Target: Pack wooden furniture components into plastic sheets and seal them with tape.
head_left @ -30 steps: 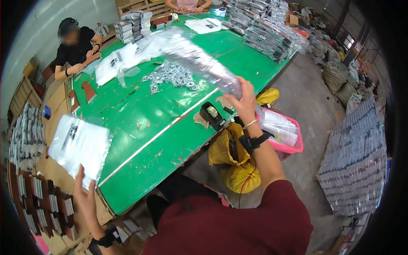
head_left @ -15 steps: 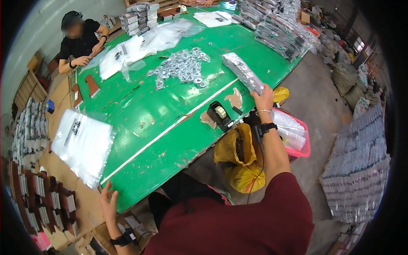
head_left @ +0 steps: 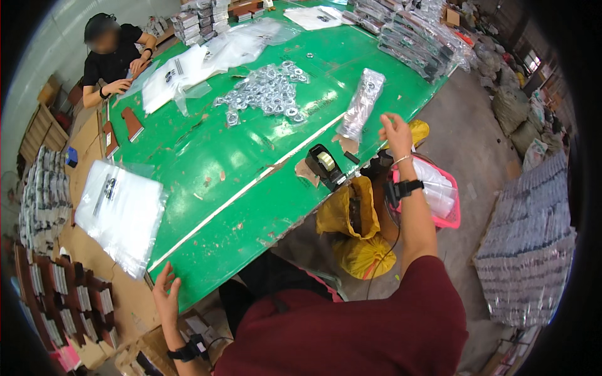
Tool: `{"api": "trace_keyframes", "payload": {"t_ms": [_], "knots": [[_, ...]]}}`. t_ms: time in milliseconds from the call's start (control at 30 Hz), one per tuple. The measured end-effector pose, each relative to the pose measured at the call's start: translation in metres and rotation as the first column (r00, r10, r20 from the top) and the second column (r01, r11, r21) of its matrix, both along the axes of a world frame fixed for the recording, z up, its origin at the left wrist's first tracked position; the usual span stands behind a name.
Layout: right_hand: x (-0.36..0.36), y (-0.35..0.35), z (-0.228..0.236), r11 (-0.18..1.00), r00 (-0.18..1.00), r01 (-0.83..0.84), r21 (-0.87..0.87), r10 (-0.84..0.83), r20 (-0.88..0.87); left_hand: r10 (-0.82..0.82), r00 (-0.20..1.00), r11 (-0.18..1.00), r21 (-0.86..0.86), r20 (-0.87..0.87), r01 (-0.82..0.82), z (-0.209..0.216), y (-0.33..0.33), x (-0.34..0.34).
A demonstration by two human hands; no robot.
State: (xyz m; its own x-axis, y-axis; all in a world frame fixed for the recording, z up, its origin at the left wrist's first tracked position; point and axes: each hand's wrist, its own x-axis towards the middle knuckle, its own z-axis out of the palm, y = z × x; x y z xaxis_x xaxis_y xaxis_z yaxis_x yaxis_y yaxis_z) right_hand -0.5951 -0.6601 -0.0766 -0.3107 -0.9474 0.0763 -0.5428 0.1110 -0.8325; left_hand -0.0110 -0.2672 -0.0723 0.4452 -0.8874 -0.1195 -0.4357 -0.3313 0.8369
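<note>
A long, narrow package in clear plastic lies on the right part of the green table. Just to its right, my right hand hovers apart from it near the table edge, fingers loosely bent and nothing seen in them. My left hand is at the table's near left corner, empty, with its fingers apart. A stack of clear plastic bags lies beyond that hand. Closest to the package's lower end is a black tape dispenser.
Small bagged metal rings are heaped mid-table. Wrapped packages pile at the far right. Across the table a person handles a piece. Yellow sacks and a pink basket stand beside the right edge; brown pieces are stacked left.
My right hand has let go of the plastic-wrapped package and drawn away to the right. The package now lies turned, its near end closer to the tape dispenser. My left hand stays nearly put.
</note>
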Motion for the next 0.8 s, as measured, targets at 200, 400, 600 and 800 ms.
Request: {"api": "trace_keyframes", "payload": {"t_ms": [200,400,600,800], "knots": [[-0.013,-0.068,0.002,0.97,0.678,-0.214,-0.114,0.064,-0.733,0.033,0.999,0.999,0.038,-0.009,-0.033,0.002,-0.006,-0.001],[0.001,-0.125,-0.002,0.864,0.233,-0.49,0.112,0.254,-0.939,0.038,0.999,0.998,0.046,0.024,-0.039,0.003,-0.019,-0.018],[0.001,-0.124,0.027,0.863,0.293,-0.491,0.116,0.289,-0.911,0.035,0.998,0.995,0.09,0.048,-0.04,0.014,-0.025,-0.026],[0.027,-0.09,0.013,0.923,0.395,-0.334,-0.192,-0.048,-0.917,-0.009,1.0,0.993,0.116,-0.006,0.01,0.019,-0.046,-0.036]]}}
